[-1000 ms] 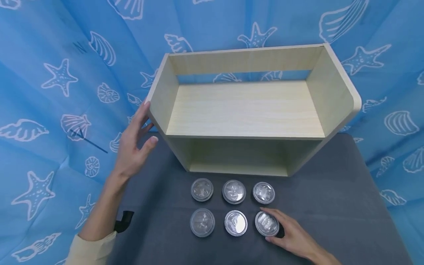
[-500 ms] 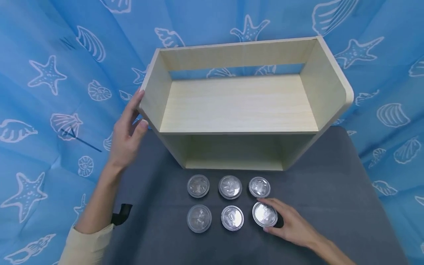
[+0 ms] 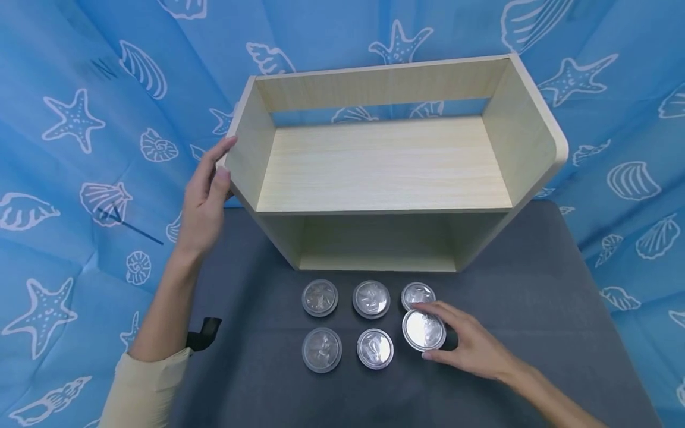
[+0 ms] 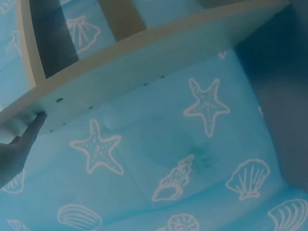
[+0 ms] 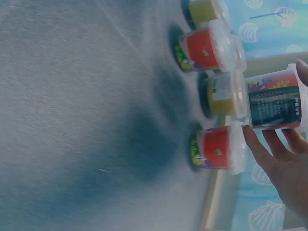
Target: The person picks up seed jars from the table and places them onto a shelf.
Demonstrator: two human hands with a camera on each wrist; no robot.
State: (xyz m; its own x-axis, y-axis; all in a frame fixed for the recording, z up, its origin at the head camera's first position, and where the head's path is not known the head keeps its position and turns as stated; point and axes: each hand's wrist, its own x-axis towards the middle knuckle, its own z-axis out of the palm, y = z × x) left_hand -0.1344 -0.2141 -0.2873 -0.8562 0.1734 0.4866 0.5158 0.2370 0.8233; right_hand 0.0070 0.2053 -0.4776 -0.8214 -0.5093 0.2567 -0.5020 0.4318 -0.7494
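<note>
My right hand grips a round tub with a clear lid, thumb on one side and fingers on the other. In the right wrist view this tub has a dark printed label and is raised above the table, close to other tubs. It partly covers the back right tub in the head view. My left hand rests at the front edge of the left side panel of a pale wooden shelf. In the left wrist view a straight finger touches the panel's outer face.
More lidded tubs stand in two rows before the shelf, including a front middle tub and a front left tub. A grey cloth covers the table. A blue shell-patterned curtain hangs behind and at both sides.
My right hand has lifted its tub off the table and moved it slightly towards the shelf. My left thumb has come in against the panel's edge. The head view has shifted a little.
</note>
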